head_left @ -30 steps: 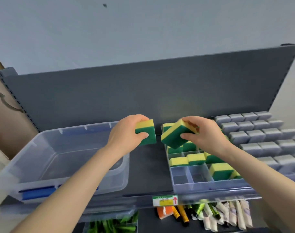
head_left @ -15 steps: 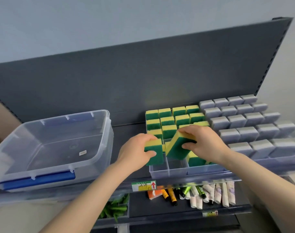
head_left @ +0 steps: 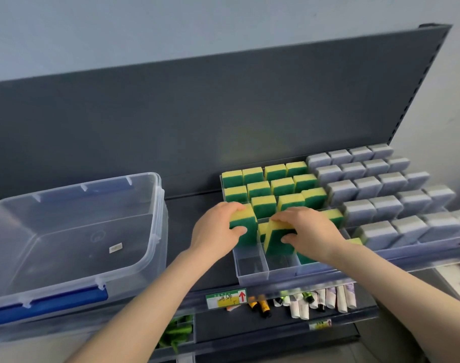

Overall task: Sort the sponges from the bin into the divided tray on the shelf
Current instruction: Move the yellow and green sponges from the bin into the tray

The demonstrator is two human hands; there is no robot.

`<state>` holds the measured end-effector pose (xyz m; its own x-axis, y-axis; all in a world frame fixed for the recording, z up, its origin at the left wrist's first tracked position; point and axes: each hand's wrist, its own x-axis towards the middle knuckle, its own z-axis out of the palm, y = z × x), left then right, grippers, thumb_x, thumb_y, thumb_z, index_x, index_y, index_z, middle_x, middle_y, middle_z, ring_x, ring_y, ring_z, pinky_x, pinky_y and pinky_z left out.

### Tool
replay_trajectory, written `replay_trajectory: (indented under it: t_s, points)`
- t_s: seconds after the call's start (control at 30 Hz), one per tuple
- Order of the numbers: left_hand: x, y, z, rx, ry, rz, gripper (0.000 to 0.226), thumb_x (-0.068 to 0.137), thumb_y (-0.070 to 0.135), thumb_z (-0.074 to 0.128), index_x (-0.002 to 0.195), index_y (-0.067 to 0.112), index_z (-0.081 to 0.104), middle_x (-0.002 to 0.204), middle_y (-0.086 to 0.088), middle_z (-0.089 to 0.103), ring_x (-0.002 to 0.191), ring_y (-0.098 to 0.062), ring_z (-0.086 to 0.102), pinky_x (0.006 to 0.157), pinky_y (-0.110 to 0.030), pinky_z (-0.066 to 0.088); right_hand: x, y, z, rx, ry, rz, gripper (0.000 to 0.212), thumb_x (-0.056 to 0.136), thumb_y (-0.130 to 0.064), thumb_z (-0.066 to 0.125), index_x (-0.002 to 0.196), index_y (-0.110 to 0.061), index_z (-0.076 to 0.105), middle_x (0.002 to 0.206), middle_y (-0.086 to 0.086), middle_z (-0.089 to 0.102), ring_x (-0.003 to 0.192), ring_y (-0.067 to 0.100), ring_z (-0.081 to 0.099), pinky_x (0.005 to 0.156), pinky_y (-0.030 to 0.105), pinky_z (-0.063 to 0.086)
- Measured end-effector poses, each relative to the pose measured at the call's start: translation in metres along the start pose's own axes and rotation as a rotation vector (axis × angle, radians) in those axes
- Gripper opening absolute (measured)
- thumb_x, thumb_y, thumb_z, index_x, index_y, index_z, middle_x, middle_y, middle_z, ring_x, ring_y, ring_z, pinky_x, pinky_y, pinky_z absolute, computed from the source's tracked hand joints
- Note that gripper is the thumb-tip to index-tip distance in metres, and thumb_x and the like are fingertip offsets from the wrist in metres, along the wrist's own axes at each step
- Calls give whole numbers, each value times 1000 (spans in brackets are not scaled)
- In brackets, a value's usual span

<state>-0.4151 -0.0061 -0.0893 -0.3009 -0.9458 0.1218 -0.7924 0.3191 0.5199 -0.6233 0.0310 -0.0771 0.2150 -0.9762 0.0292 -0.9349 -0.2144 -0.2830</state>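
Observation:
My left hand (head_left: 218, 227) grips a yellow-and-green sponge (head_left: 245, 226) standing upright in the front left part of the clear divided tray (head_left: 252, 273). My right hand (head_left: 310, 233) holds a second yellow-and-green sponge (head_left: 276, 241), tilted, low in the compartment just to the right. Behind them several rows of the same sponges (head_left: 273, 187) fill the tray's compartments. The clear plastic bin (head_left: 74, 237) with blue latches stands at the left of the shelf; I see no sponges in it, only a small label on its floor.
Rows of grey sponges (head_left: 380, 195) fill the shelf right of the tray. A dark back panel (head_left: 197, 121) rises behind. Below the shelf edge with its price tag (head_left: 226, 298), a lower shelf holds small tubes and bottles (head_left: 315, 302) and green items (head_left: 176, 334).
Both hands have come down from above the shelf and lowered their sponges into the tray's front compartments. My view has shifted, showing more of the filled rows behind.

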Motion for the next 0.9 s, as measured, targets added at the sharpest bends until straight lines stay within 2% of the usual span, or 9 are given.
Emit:
replay_trajectory:
  t_s: [0.17, 0.27, 0.4, 0.5, 0.6, 0.67, 0.73, 0.8, 0.9]
  points:
    - [-6, -5, 5, -22, -52, 68, 45, 84, 33, 67, 126, 38, 53, 133, 18, 52, 118, -9, 51, 83, -24, 40, 8, -4, 4, -22, -13, 26, 46, 85, -12, 62, 127, -26, 54, 120, -3, 61, 111, 21, 52, 90, 37, 48]
    - [-8, -6, 6, -30, -38, 91, 45, 84, 34, 66, 127, 36, 53, 133, 17, 52, 119, -9, 50, 84, -24, 40, 12, -6, 2, -48, -5, 34, 44, 84, -9, 61, 124, -24, 56, 117, -2, 62, 108, 22, 53, 85, 35, 48]
    - [-14, -8, 10, -18, -72, 90, 47, 85, 34, 65, 130, 36, 51, 134, 16, 51, 118, -10, 51, 84, -25, 42, 11, -8, 0, -61, -100, 29, 43, 80, -12, 62, 120, -28, 59, 111, -5, 65, 101, 20, 57, 77, 31, 50]
    - [-17, -5, 12, -13, -83, 84, 48, 85, 33, 65, 130, 36, 52, 134, 15, 51, 117, -12, 51, 85, -27, 43, 9, -13, 6, -114, -155, 12, 40, 80, -14, 62, 117, -27, 59, 106, -4, 66, 97, 21, 59, 74, 33, 52]
    - [-19, -1, 14, -8, -94, 84, 47, 83, 33, 67, 128, 36, 54, 133, 16, 51, 117, -11, 51, 88, -29, 44, 8, -12, 16, -145, -184, 7, 39, 81, -18, 64, 119, -25, 56, 103, -2, 65, 85, 19, 53, 66, 30, 46]
    - [-22, -1, 15, -20, -92, 63, 47, 83, 33, 67, 128, 35, 55, 133, 17, 51, 118, -10, 50, 92, -30, 44, 7, -7, 22, -132, -186, -10, 42, 82, -23, 65, 122, -24, 54, 109, -2, 64, 91, 19, 54, 70, 30, 47]
    - [-27, -1, 18, -56, -96, 36, 47, 82, 32, 68, 127, 32, 56, 130, 17, 52, 116, -8, 50, 93, -28, 43, 5, -1, 22, -118, -181, -44, 43, 83, -29, 65, 125, -26, 54, 118, -4, 60, 106, 19, 54, 82, 34, 50]
    - [-33, -1, 21, -59, -108, 17, 48, 82, 32, 69, 127, 32, 56, 127, 17, 52, 114, -8, 51, 91, -27, 44, 5, 4, 19, -109, -180, -75, 45, 83, -32, 65, 126, -27, 54, 125, -6, 58, 113, 18, 52, 90, 34, 48]
    - [-38, -3, 27, 58, -88, -2, 47, 84, 32, 66, 130, 32, 53, 125, 17, 51, 111, -9, 52, 84, -26, 46, 6, 9, 15, -94, -188, -107, 46, 84, -31, 65, 128, -26, 54, 129, -6, 57, 117, 17, 51, 95, 32, 45]
